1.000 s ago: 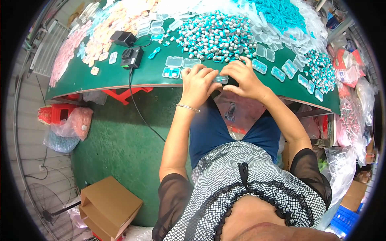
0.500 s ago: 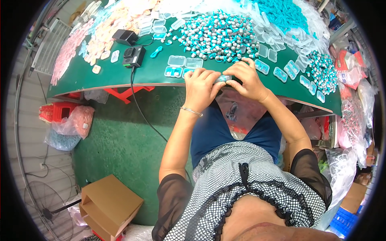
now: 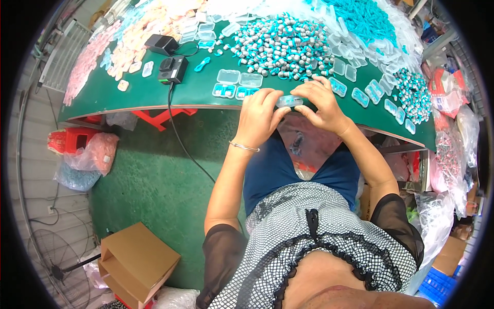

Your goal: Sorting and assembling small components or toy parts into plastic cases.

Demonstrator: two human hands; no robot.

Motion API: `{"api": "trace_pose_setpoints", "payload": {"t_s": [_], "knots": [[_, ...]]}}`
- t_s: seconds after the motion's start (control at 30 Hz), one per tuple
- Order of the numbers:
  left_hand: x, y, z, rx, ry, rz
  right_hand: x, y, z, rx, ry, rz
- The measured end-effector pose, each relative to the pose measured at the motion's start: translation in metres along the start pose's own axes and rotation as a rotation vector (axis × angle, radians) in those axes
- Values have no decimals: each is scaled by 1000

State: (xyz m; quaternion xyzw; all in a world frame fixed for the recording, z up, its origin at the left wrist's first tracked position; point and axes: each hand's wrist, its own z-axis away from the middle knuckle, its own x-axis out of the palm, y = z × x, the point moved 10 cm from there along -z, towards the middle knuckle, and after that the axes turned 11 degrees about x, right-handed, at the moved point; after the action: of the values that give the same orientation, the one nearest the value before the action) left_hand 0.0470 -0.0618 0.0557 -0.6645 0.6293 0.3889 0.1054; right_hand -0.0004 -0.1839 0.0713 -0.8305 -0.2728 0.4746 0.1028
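Between both hands, just over the table's near edge, is a small clear plastic case [image 3: 289, 101] with blue parts inside. My left hand [image 3: 260, 114] pinches its left end, thumb below and fingers above. At the right end, my right hand [image 3: 320, 105] grips it the same way. Whether its lid is fully closed I cannot tell. Left of my hands lie two open clear cases [image 3: 224, 90] holding blue and white pieces, lids tilted back. Beyond them is a heap of small grey-and-blue capped pieces [image 3: 280, 45]. Several filled cases [image 3: 360, 97] lie to the right.
The green table [image 3: 139, 98] also bears a black power adapter [image 3: 172, 69] with a hanging cord, pink and peach pieces [image 3: 128, 51], and a teal heap [image 3: 360, 20]. A cardboard box [image 3: 139, 260] stands on the floor at lower left, beside a fan [image 3: 56, 268].
The case in my hands has turned so its broader side shows more, and it has shifted slightly right. Both hands keep their grip. The view has moved a little.
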Motion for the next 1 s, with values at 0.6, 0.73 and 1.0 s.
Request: {"api": "trace_pose_setpoints", "payload": {"t_s": [0.6,0.73,1.0], "knots": [[-10,10,-2,-39,173,207,-12,-5,-3,95,-49,-286],[-3,5,-1,-62,160,261,-1,2,-2,65,-77,-282],[3,-1,2,-87,190,208,6,12,-2,124,-28,-292]]}}
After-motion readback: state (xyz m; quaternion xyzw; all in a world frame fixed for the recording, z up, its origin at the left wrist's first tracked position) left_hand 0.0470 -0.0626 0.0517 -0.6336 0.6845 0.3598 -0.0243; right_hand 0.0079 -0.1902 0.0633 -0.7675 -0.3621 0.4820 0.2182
